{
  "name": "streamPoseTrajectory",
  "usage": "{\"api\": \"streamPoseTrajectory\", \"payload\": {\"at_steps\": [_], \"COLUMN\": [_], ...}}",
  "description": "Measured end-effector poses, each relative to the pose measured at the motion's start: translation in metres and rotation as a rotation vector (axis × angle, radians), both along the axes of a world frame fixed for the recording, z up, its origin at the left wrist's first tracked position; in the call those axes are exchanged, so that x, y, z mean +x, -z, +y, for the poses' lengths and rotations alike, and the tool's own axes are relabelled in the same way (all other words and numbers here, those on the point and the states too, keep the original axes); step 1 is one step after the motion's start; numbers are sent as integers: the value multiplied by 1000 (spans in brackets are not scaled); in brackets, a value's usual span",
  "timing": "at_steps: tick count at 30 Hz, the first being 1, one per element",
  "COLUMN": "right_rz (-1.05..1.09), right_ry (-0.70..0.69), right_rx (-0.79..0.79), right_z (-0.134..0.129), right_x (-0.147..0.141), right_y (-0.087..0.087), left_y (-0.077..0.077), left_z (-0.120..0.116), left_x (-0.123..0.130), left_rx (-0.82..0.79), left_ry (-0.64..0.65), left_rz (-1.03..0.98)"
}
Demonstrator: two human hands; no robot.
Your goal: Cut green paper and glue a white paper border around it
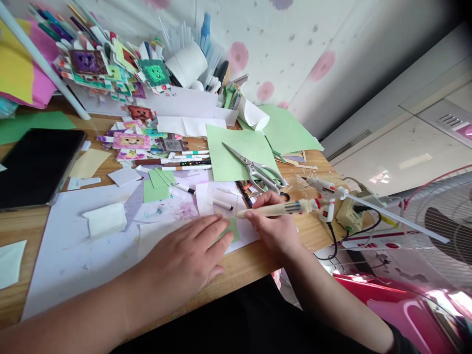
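Note:
My left hand (pixel 188 248) lies flat with its fingers slightly spread, its fingertips on a small green paper piece (pixel 232 230) near the desk's front edge. Between the thumb and fingers of my right hand (pixel 275 223) is a thick cream multicolour pen (pixel 282 209), its tip pointing left just above that green piece. Part of the green piece is hidden under my left hand. Silver scissors (pixel 254 167) lie on a larger light green sheet (pixel 224 142) behind my right hand. Small green cut pieces (pixel 155 191) and a capped marker (pixel 222 203) are beyond my left hand.
A black tablet (pixel 33 164) is at the left. Coloured paper figures (pixel 132 140) and pens crowd the back, near a tilted white cup (pixel 187 64). To the right are a glue gun (pixel 324 189), a power strip (pixel 350 214) and a fan (pixel 442 221).

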State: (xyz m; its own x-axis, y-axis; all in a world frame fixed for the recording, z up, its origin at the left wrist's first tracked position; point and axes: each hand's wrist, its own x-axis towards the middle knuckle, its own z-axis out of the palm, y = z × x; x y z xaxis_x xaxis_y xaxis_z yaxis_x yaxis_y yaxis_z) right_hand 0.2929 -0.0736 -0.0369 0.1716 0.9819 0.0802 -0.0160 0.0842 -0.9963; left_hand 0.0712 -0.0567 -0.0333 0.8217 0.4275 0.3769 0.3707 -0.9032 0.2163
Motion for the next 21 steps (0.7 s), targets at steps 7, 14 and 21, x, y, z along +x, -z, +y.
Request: {"api": "streamPoseTrajectory", "payload": {"at_steps": [7, 14, 21], "right_rz": [-295, -506, -562], "right_ry": [76, 153, 145], "right_rx": [41, 135, 124], "right_z": [4, 4, 6], "right_x": [-19, -20, -23], "right_y": [5, 4, 2], "left_y": [6, 8, 11], "left_z": [-5, -6, -5], "left_x": [9, 8, 8], "left_rx": [94, 79, 36], "left_ry": [-26, -55, -107], "left_rz": [122, 79, 40]}}
